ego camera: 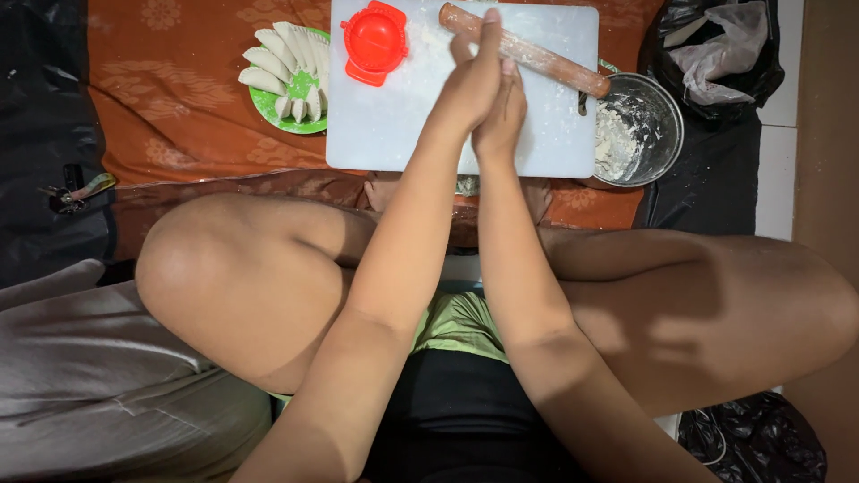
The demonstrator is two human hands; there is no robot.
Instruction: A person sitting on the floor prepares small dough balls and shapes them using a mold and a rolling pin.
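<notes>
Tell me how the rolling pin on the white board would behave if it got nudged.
The rolling pin is a round wooden cylinder lying aslant on the board, so it would probably roll sideways. Its right end overhangs the board near the metal bowl, so it may tip off there. It looks stiff and solid, and its flour dusting could make it a little slippery.

- The middle and near part of the white cutting board (385, 134) is left bare, so free passage is offered there.
- The far edge is blocked by a red dumpling press (376, 40) and a rolling pin (537, 55).
- The sides are flanked by a green plate (284, 114) of dumplings (277, 54) and a metal bowl (658, 125), seemingly touching the board.
</notes>
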